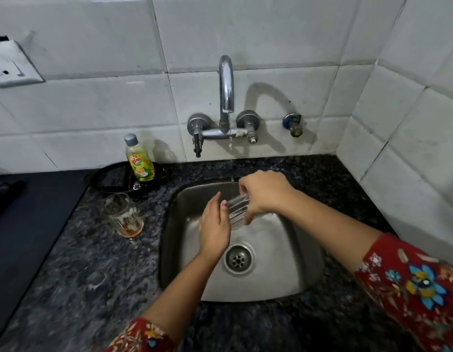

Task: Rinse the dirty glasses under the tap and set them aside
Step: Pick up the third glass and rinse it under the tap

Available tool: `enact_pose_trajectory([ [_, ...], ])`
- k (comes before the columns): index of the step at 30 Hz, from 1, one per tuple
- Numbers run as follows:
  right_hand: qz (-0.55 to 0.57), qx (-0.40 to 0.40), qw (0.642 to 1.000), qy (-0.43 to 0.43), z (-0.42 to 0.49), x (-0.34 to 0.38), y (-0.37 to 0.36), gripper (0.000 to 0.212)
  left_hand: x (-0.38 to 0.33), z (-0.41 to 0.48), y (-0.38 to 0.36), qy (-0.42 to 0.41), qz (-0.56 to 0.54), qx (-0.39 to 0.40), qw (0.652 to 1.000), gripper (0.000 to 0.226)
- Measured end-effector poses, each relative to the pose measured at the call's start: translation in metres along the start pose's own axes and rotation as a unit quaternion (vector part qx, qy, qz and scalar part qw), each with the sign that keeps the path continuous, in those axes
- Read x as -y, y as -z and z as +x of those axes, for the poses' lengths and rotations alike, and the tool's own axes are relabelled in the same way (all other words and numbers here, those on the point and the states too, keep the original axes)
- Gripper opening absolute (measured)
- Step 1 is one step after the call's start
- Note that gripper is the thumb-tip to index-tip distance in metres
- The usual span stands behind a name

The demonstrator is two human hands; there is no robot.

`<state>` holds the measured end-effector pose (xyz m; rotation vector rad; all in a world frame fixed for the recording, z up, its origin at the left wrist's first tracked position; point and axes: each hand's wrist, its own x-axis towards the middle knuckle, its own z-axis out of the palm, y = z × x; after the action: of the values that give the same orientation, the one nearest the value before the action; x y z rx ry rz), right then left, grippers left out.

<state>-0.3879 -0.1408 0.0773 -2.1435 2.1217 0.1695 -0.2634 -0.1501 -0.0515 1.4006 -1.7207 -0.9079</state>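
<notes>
One ribbed clear glass (pixel 237 212) tilts under the chrome tap's (pixel 226 85) stream, pinched by the right hand (pixel 263 194); the left hand (pixel 215 226), fingers together, rubs it. Next: the stained glass (pixel 124 215) waiting on the counter.

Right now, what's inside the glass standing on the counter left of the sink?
The dirty glass holds a shallow brownish residue at its bottom, with pale streaks on its walls. Nothing covers it.

Home kitchen, steel sink (pixel 291 270), tap (pixel 226 87), wall tiles (pixel 93 102)
</notes>
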Motion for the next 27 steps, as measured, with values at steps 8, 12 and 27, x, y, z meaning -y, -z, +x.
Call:
enact_pose_trajectory([
  [8,-0.161,0.001,0.986,0.048,-0.006,0.013,0.012,0.06,0.01,-0.014,0.005,0.019,0.01,-0.003,1.0,0.041],
  [12,-0.134,0.026,0.99,0.041,-0.012,0.008,0.006,0.059,0.011,-0.02,0.012,-0.034,-0.007,0.067,0.997,0.052],
  [27,0.137,-0.001,0.99,0.035,-0.025,0.001,0.026,0.055,-0.02,-0.025,0.017,-0.102,0.056,0.0,0.993,0.071],
])
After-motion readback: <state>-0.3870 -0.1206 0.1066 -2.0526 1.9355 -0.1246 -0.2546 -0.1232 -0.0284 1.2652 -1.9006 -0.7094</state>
